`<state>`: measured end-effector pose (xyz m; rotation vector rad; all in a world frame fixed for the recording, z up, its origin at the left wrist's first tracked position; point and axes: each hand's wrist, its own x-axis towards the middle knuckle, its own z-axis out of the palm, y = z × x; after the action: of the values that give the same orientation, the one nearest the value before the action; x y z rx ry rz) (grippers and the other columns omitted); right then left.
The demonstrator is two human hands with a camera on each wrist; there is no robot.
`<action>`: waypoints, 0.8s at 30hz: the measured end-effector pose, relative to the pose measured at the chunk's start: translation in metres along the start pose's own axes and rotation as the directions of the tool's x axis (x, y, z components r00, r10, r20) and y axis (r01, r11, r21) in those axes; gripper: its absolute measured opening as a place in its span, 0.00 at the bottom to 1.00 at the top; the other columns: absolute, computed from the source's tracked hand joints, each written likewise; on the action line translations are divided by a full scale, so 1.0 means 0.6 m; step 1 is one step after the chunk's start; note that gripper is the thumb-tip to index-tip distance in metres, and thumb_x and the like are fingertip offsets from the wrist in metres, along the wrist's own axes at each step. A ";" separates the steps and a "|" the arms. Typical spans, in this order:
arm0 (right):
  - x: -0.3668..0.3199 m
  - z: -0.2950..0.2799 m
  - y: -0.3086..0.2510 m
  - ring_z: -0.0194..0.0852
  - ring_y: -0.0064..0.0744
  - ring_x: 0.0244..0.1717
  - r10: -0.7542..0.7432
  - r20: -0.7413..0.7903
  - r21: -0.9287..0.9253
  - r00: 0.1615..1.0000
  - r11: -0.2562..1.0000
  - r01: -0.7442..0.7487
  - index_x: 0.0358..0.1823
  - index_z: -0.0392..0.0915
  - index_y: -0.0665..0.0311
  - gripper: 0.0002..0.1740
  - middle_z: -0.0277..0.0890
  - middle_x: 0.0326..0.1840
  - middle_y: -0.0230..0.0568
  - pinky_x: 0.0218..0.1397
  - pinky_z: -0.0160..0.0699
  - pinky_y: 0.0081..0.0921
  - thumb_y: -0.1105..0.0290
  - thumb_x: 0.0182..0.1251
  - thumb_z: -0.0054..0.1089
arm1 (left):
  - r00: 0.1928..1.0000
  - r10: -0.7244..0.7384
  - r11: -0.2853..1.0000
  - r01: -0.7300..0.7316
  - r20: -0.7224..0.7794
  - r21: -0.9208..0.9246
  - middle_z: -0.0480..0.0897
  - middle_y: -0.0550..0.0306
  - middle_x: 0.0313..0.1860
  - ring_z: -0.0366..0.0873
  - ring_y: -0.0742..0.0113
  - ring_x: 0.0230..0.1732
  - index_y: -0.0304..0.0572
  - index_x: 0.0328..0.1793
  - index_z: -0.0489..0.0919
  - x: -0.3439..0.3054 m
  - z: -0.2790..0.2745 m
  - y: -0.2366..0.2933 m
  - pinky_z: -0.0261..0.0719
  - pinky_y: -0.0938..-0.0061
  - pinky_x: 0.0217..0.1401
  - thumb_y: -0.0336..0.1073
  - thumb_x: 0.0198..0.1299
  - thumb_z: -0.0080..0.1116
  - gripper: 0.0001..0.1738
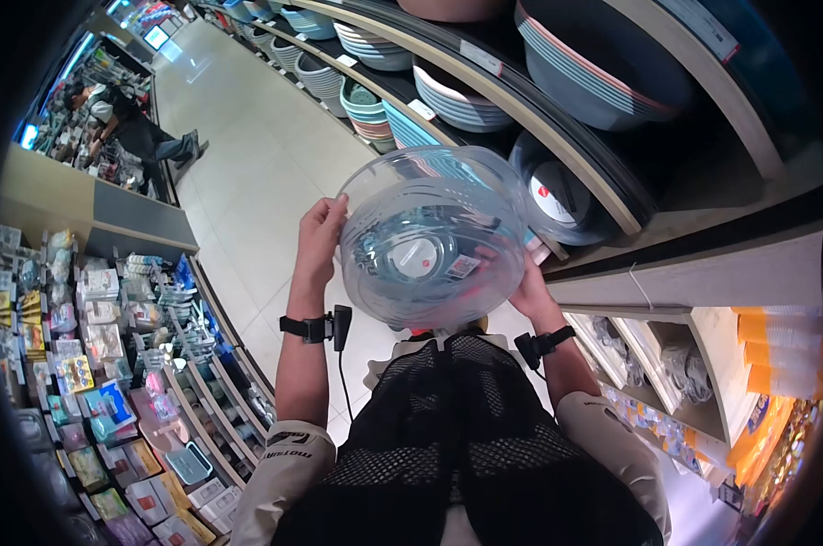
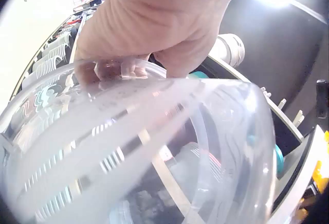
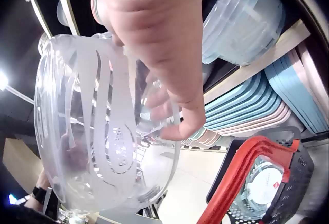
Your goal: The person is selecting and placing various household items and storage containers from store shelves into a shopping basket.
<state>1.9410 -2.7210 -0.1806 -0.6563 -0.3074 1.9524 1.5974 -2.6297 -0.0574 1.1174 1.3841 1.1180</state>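
A clear plastic basin point(image 1: 375, 291) is held up in front of the body between both hands. It has a frosted swirl pattern on its wall point(image 3: 85, 121), a round label in its base and a small printed tag. My left hand point(image 1: 319, 241) grips the rim on the left side; in the left wrist view that hand point(image 2: 154, 23) has its fingertips over the edge, seen through the plastic. On the opposite side my right hand point(image 1: 532, 287) holds the wall, partly hidden by the basin. The right wrist view shows the right hand's point(image 3: 159, 54) thumb and fingers around the rim.
Curved shelves point(image 1: 557, 118) of stacked basins point(image 1: 603, 73) stand ahead and right. A black shopping basket point(image 3: 303, 167) with a red handle point(image 3: 241, 167) is low down, holding a clear container point(image 3: 257, 195). Small-goods racks point(image 1: 111, 364) line the left. A person point(image 1: 129, 123) bends in the aisle.
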 end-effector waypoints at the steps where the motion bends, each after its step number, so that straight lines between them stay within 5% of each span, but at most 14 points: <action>1: 0.003 -0.009 0.002 0.76 0.44 0.66 -0.012 -0.028 -0.141 1.000 0.990 0.008 0.80 0.58 0.63 0.43 0.75 0.67 0.51 0.69 0.77 0.46 0.35 0.81 0.37 | 0.999 -0.037 0.999 0.038 0.037 -0.011 0.73 0.75 0.26 0.65 0.85 0.25 0.47 0.36 0.79 -0.002 -0.009 -0.002 0.62 0.82 0.28 0.47 0.74 0.61 0.16; 6: 0.004 -0.023 0.000 0.85 0.46 0.52 0.072 -0.025 -0.255 0.997 0.964 -0.076 0.74 0.62 0.62 0.34 0.78 0.60 0.53 0.59 0.86 0.44 0.41 0.84 0.37 | 0.980 -0.161 0.983 0.169 0.114 -0.073 0.74 0.74 0.27 0.71 0.84 0.26 0.48 0.51 0.79 -0.020 -0.014 0.019 0.74 0.83 0.29 0.43 0.78 0.55 0.10; 16: -0.004 0.000 -0.020 0.87 0.48 0.51 -0.012 -0.095 -0.379 0.995 0.925 -0.025 0.74 0.65 0.59 0.24 0.80 0.57 0.52 0.57 0.89 0.43 0.57 0.87 0.36 | 0.981 -0.160 0.956 0.182 0.112 -0.229 0.78 0.71 0.31 0.74 0.82 0.28 0.46 0.67 0.77 -0.028 -0.029 -0.012 0.80 0.80 0.31 0.38 0.78 0.54 0.16; 22: -0.004 0.001 -0.031 0.89 0.39 0.51 -0.046 -0.117 -0.414 0.992 0.910 -0.007 0.76 0.66 0.58 0.23 0.84 0.52 0.46 0.40 0.88 0.24 0.65 0.85 0.38 | 0.976 -0.183 0.927 0.211 0.117 -0.311 0.79 0.68 0.32 0.75 0.79 0.27 0.45 0.69 0.76 -0.027 -0.038 -0.036 0.78 0.81 0.30 0.36 0.78 0.52 0.17; 24: -0.006 0.003 -0.037 0.89 0.30 0.45 -0.051 -0.106 -0.396 0.993 0.918 0.005 0.77 0.66 0.57 0.23 0.86 0.50 0.43 0.32 0.80 0.18 0.66 0.84 0.40 | 0.974 -0.195 0.912 0.223 0.116 -0.345 0.79 0.66 0.33 0.75 0.78 0.28 0.45 0.72 0.74 -0.026 -0.038 -0.040 0.78 0.80 0.30 0.33 0.78 0.52 0.20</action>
<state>1.9577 -2.7137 -0.1672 -1.0155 -0.6473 1.8296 1.5744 -2.6502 -0.0772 0.7253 1.1500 1.1008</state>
